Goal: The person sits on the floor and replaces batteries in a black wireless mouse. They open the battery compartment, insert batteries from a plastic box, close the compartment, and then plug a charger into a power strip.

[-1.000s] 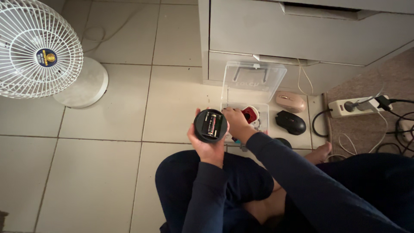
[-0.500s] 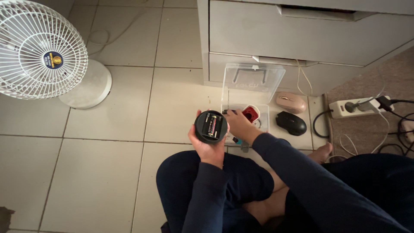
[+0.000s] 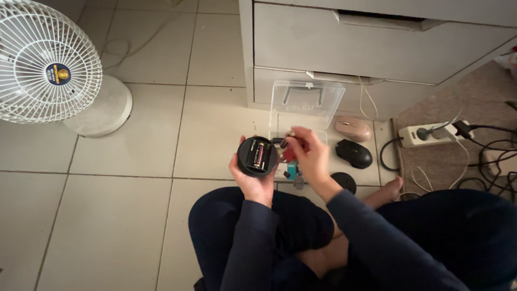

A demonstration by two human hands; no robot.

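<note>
The left hand (image 3: 252, 180) is holding a round black device (image 3: 257, 157) (batteries showing); the right hand (image 3: 312, 156) is pinching a battery (image 3: 286, 143), probably needing careful lining up.

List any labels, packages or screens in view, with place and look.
Fan badge: round, dark blue with gold centre, middle of the white grille, upper left.
Battery labels: black with red band, in the round black device in the left hand.
Clear plastic box: lid up, against the drawers.
No screens.

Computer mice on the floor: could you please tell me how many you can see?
2: a pink mouse beside the clear plastic box, and a black mouse just in front of it. More may be hidden behind the right hand.
</note>
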